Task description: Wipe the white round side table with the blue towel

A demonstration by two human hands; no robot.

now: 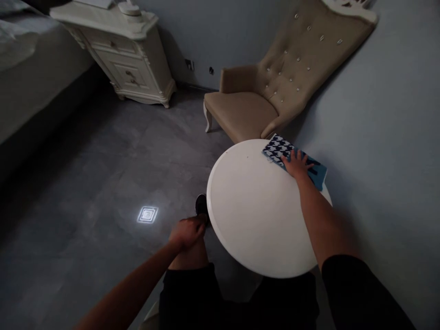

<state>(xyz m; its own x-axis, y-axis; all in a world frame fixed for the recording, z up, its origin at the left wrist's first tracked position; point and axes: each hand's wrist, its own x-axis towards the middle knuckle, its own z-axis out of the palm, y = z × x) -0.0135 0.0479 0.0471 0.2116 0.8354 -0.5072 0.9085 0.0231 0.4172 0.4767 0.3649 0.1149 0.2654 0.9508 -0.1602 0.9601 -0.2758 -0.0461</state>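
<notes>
A folded cloth (279,149), dark-and-white houndstooth at one end and teal with dark shapes at the other, lies at the far right edge of the round white table (247,206). My right hand (297,165) rests flat on its middle with fingers spread, covering part of the pattern. Down to the left, beside the table, my left hand (189,231) is closed over my bare left knee, its fingers curled under. Nothing sticks out of that hand, though its palm side is hidden.
Beyond the table stands a tan tufted armchair (240,110). A white nightstand (137,59) is at the back left, near a bed (30,78). The grey wall (388,137) runs close along the table's right side. A bright square light patch (147,214) shows on the floor.
</notes>
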